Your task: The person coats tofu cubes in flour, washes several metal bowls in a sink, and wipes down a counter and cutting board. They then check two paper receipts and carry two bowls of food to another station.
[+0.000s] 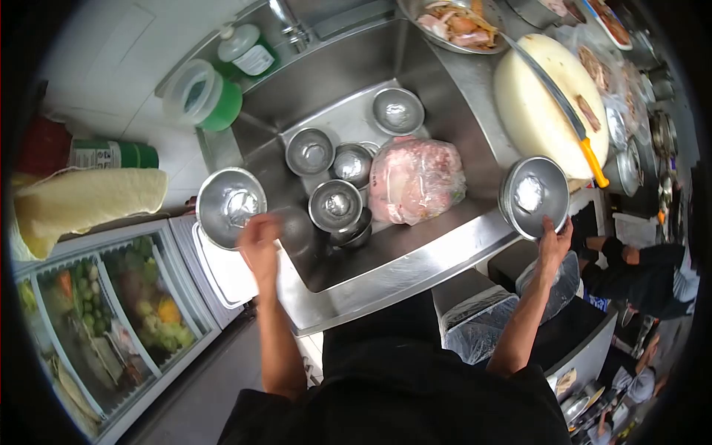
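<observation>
My right hand [554, 242] grips the near rim of a metal bowl [535, 199], beside the sink's right edge; doubled rims on its left side look like stacked bowls. My left hand [259, 245] is smeared by motion at the lower right rim of another metal bowl [222, 194], which sits at the sink's left edge. Several smaller metal bowls [310, 151] lie in the steel sink [352, 96], some overlapping. Next to them in the sink is a clear plastic bag of raw pink meat [415, 180].
A round white cutting board [519, 96] at the right carries a knife with an orange handle [591, 162]. Behind it stands a bowl of meat scraps [463, 26]. Green liquid fills a tub [215, 100] and a pump bottle [248, 50]. Vegetables fill a cooler [111, 311]. Other people are at far right.
</observation>
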`<state>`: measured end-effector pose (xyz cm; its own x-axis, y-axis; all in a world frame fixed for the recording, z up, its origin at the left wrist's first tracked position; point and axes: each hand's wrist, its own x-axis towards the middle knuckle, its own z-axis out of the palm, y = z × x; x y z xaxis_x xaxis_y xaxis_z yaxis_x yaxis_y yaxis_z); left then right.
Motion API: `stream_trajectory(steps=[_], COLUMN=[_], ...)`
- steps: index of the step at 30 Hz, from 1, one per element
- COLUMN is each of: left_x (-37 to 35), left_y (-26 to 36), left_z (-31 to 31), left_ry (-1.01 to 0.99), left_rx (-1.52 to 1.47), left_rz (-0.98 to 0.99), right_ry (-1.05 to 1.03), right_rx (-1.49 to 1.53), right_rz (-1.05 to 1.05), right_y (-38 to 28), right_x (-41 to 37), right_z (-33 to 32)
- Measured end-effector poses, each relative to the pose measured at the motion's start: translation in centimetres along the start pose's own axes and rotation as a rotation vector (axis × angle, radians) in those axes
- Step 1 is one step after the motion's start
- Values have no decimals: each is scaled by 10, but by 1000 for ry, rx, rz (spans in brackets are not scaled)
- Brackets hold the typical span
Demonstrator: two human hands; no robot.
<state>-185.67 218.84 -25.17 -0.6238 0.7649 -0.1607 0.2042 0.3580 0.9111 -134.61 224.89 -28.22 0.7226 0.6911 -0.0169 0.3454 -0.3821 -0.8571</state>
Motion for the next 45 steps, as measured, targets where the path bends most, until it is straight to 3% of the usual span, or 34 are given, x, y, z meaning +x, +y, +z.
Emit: stream_trajectory(steps=[2,3,5,6,8,9,11,12,13,15,16,19,20,22,25,28,30,31,33,34,36,37,39,40,41,42,43,45], left_x=[18,27,46,50,59,63,82,97,107,118,111,111,97,89,60,50,40,36,25,16,4,1,0,-1,-1,0,-3,-13], left_y=[-39,-77,-121,-145,-188,-208,-251,-284,-283,-255,-244,-276,-268,-284,-260,-238,-218,-236,-291,-300,-303,-301,-263,-246,-228,-204,-164,-73], left_z=[65,77,123,133,156,163,165,169,166,155,151,132,133,135,146,144,140,139,138,139,145,148,146,143,140,136,127,104], left_ry=[-115,-305,-175,-173,-80,-82,48,-14,-22,-340,-359,-483,-254,-490,-407,-304,-512,-507,-333,-331,-113,-106,140,158,37,-83,-71,-201], left_rx=[42,61,286,279,754,747,1002,1008,1012,938,985,867,732,556,592,445,776,767,310,304,-143,-145,-291,-293,-207,-115,-105,104], left_rz=[-439,-440,-816,-829,-504,-512,48,-18,-35,-432,-364,-449,-567,-1076,-1120,-1118,-932,-932,-1377,-1372,-1438,-1440,-1407,-1403,-1329,-1248,-1240,-889], right_ry=[-60,-75,-107,-118,-129,-113,-129,-149,-173,-195,-208,-200,-135,-117,-76,-10,-1,18,24,48,113,107,180,240,239,126,17,-376], right_rx=[96,115,184,130,69,86,122,84,42,52,82,-9,-2,-36,-119,-310,-358,-401,-412,-442,-509,-506,-305,-270,-219,-19,176,256], right_rz=[154,253,254,257,249,247,198,138,83,32,-25,26,32,-13,-129,-291,-370,-439,-464,-447,-473,-474,-477,-561,-727,-648,-559,-532], right_y=[2,1,-10,-23,-23,-12,-9,-9,-8,-10,-12,-31,-32,-33,-30,-56,-62,-65,-80,-88,-91,-92,-111,-129,-148,-164,-177,-183], right_x=[8,10,6,2,9,18,24,27,30,31,30,26,26,28,29,14,10,7,-2,-8,-7,-8,-19,-29,-38,-53,-68,-81], right_z=[2,1,-1,-2,-5,-10,-13,-17,-21,-20,-20,-13,-9,-6,-6,4,7,10,19,24,29,29,36,45,58,76,97,150])
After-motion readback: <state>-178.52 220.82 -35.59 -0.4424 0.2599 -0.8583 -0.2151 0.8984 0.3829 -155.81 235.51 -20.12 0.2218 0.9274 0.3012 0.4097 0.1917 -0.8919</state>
